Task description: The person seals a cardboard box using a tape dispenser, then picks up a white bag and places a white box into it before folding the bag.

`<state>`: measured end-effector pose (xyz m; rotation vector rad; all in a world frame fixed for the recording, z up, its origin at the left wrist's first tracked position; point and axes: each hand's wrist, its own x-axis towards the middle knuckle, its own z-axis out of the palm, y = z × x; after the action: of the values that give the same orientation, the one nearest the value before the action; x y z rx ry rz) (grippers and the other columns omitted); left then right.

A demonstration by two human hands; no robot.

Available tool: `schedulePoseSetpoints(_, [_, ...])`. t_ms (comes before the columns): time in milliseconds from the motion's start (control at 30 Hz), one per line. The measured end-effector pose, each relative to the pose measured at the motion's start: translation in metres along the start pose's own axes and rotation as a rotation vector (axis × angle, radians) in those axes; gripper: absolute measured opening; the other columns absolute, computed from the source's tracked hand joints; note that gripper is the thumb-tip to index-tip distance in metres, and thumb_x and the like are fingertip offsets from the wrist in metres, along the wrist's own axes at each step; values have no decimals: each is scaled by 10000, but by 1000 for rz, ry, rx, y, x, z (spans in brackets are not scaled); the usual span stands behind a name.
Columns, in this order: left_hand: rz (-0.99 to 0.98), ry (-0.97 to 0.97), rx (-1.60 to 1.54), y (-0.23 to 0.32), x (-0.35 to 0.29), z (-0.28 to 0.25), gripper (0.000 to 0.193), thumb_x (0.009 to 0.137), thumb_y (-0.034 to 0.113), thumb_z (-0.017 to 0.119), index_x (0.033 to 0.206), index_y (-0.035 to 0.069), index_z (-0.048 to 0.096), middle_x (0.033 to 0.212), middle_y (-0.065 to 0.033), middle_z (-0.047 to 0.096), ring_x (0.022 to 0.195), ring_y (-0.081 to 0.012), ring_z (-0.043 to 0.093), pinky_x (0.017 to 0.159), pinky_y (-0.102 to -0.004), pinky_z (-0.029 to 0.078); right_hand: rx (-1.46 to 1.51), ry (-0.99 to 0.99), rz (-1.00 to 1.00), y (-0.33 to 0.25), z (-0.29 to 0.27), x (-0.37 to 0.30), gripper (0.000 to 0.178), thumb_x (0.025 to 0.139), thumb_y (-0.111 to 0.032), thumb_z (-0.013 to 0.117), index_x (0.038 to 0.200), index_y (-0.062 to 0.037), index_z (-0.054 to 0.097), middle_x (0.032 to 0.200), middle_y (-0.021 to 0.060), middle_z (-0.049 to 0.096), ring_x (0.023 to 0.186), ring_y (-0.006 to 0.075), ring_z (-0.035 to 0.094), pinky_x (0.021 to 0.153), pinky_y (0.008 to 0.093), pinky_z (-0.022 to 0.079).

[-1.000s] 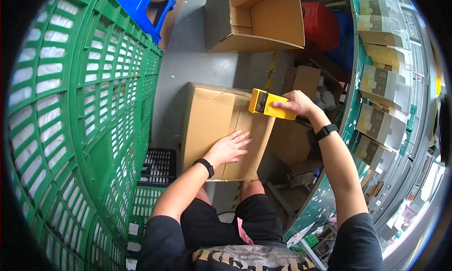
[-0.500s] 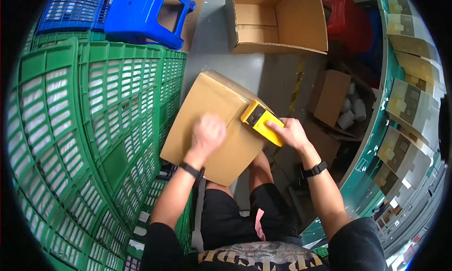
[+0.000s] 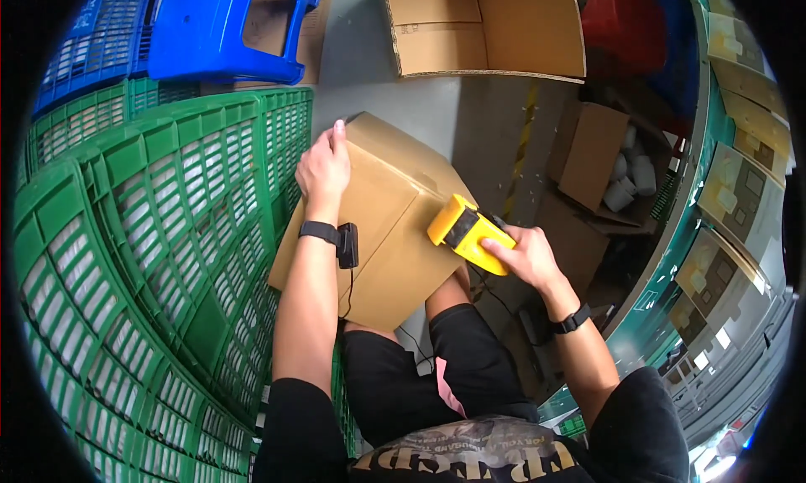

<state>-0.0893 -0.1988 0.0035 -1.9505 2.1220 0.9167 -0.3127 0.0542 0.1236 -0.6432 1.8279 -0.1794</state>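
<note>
A closed brown cardboard box rests tilted against my legs. My left hand grips its far left edge, one finger pointing up past the corner and the others largely hidden behind the edge. In my right hand is a yellow tape dispenser with a dark middle part, its far end just over the box's right side. Whether the dispenser touches the cardboard, I cannot tell.
Green slatted crates are stacked along the left, with a blue plastic stool beyond. An open carton stands ahead on the floor. To the right are a carton with white rolls and a shelf of printed boxes.
My left hand has moved from above the box's middle to its far left edge and taken hold. The dispenser has shifted slightly nearer to me, and the box has turned a little.
</note>
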Motion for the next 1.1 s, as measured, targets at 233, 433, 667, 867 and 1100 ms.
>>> schedulePoseSetpoints(233, [-19, -13, 18, 0, 3, -3, 636, 986, 611, 307, 1027, 132, 724, 979, -230, 688, 952, -446, 637, 833, -516, 491, -41, 48, 54, 50, -4, -40, 474, 834, -441, 701, 830, 33, 680, 644, 145, 642, 582, 200, 635, 596, 329, 497])
schedulePoseSetpoints(433, [-53, -33, 33, 3, 4, -6, 658, 988, 615, 293, 1033, 127, 732, 970, -237, 688, 950, -447, 638, 836, -520, 490, -98, 73, 167, 102, 1, -66, 504, 804, -470, 705, 807, 32, 668, 646, 164, 637, 592, 247, 644, 602, 350, 501])
schedulePoseSetpoints(667, [-29, -60, 58, 4, 1, -6, 671, 989, 612, 292, 1091, 109, 725, 986, -249, 686, 969, -446, 637, 857, -516, 492, -46, 136, 227, 129, 9, -88, 538, 777, -499, 701, 814, 36, 662, 670, 213, 629, 628, 317, 655, 626, 384, 503])
schedulePoseSetpoints(867, [-53, -25, 84, 7, 1, -6, 613, 981, 611, 336, 1068, 160, 742, 974, -194, 707, 966, -406, 655, 849, -489, 503, 98, 195, 350, 153, 37, -99, 563, 769, -534, 691, 838, 24, 673, 701, 220, 638, 659, 291, 666, 638, 382, 507])
schedulePoseSetpoints(1100, [-55, -34, 64, 9, 5, -1, 700, 985, 628, 295, 1057, 83, 728, 977, -257, 682, 961, -454, 630, 850, -514, 484, 11, 214, 439, 167, 26, -81, 615, 751, -592, 669, 865, 12, 688, 706, 200, 648, 658, 272, 670, 655, 375, 513])
